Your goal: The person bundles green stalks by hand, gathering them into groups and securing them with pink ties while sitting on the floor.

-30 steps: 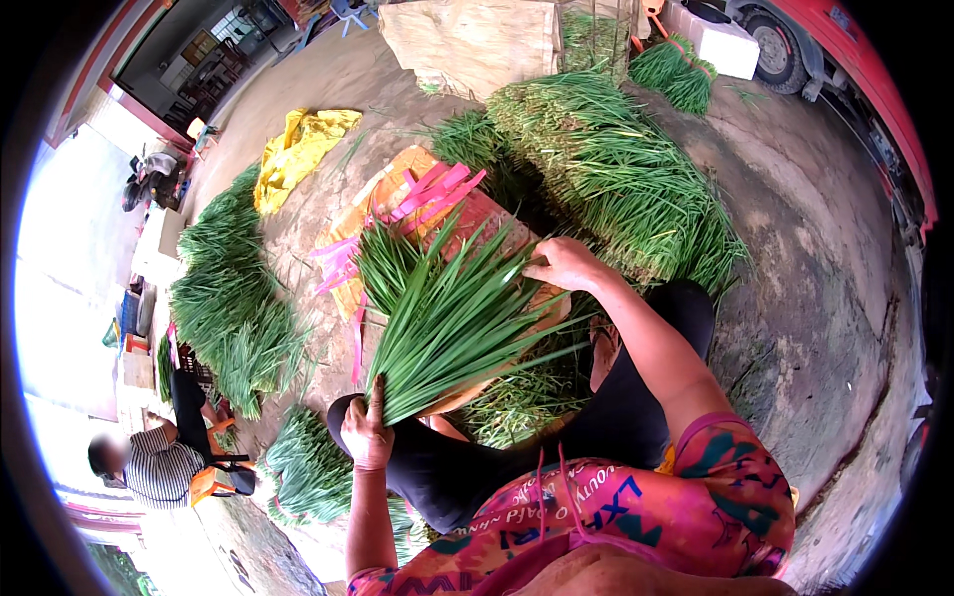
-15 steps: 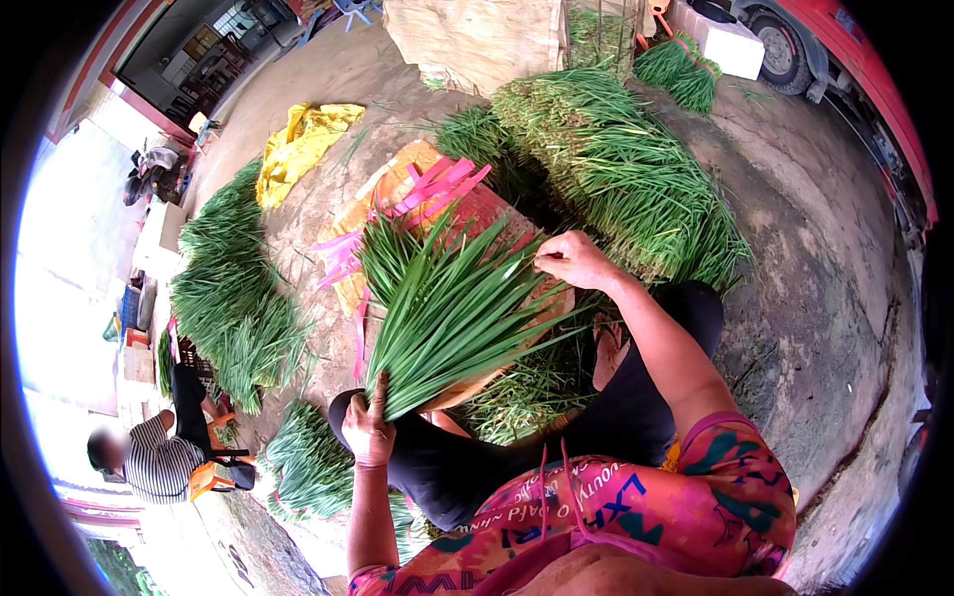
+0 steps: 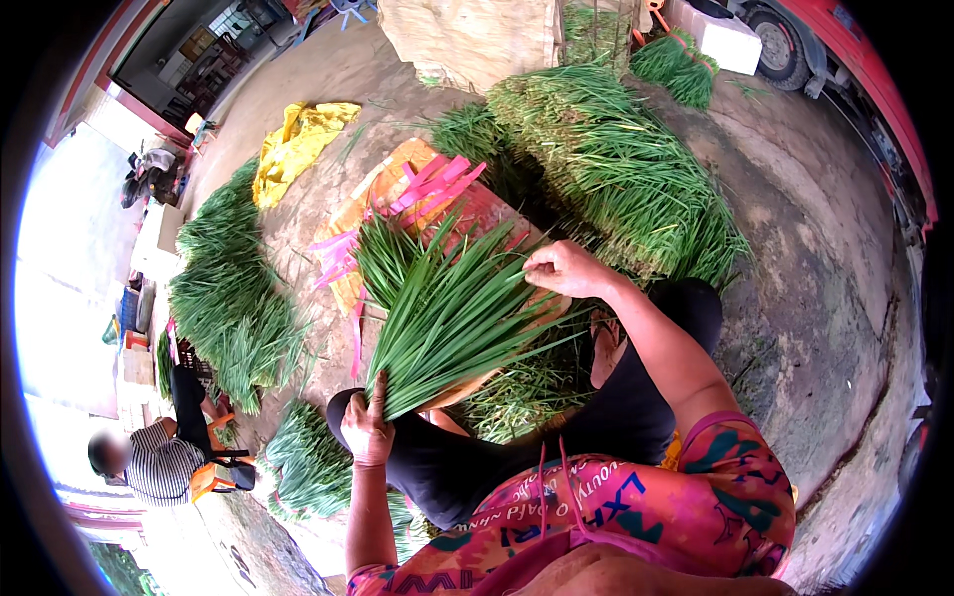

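Right hand (image 3: 564,269) has edged slightly toward the green bunch (image 3: 447,318), fingertips together (pinching what, I cannot tell); left hand (image 3: 368,432), clasping its narrow end, should stay firm.

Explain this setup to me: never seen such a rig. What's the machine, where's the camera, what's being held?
There's no machine: these are a person's two bare hands. The wide fisheye camera sits on their head, looking down, so straight edges bend near the rim.

The left hand holds a fanned bunch of long, thin green leaves by its lower end. The right hand is at the bunch's right edge; whether it pinches a leaf is too small to tell.

Beyond the bunch, flat pink ribbon-like strips lie on a low surface with an orange covering. A large heap of green leaves lies on the ground to the right.
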`<state>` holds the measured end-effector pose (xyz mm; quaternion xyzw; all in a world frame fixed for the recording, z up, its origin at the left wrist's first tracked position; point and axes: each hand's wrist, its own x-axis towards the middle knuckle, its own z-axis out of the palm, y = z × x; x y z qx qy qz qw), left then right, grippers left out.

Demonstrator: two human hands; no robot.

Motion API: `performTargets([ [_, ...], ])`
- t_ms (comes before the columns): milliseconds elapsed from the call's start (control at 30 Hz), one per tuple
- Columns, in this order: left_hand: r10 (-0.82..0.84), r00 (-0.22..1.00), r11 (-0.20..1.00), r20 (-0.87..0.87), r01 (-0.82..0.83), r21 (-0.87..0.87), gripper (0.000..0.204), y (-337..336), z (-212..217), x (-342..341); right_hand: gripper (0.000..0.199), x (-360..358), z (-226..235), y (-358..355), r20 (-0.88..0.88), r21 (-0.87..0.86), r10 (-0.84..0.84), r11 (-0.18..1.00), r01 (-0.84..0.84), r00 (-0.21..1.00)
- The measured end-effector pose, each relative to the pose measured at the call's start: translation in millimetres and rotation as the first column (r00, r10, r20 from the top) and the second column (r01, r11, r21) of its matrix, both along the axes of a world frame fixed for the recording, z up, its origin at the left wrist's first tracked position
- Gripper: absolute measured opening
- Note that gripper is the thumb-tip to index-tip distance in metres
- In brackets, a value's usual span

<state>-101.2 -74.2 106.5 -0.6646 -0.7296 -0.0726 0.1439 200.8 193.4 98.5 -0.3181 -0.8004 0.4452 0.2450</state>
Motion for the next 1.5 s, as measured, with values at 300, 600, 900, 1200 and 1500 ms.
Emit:
performTargets([
  [300,-0.029,0.999,1.0,0.016,0.029,-0.002,0.083,3.3,2.0,3.5,0.034,-10.5,-10.2,-5.5,0.134,-0.12,0.073,0.991,-0.057,0.988],
  [600,-0.027,0.996,0.999,0.088,0.025,0.023,0.085,5.1,3.5,6.3,0.019,-16.1,-12.7,-12.3,-0.066,0.094,0.038,0.995,-0.032,0.997],
  [900,-0.088,0.996,0.995,-0.017,0.088,0.047,0.077,-5.3,9.0,-2.1,0.008,16.4,-5.2,20.6,-0.445,-0.315,-0.495,0.866,0.387,0.746],
  [1200,-0.142,0.986,0.983,-0.086,0.151,0.103,0.07,-8.5,10.2,-5.6,0.024,29.6,-6.2,20.2,0.073,-0.036,-0.04,0.998,0.042,0.997],
  [1500,-0.176,0.982,0.981,-0.074,0.181,0.069,0.072,-5.3,14.6,-3.9,0.033,-3.2,-5.8,-1.8,0.169,-0.017,0.21,0.978,-0.21,0.963],
])
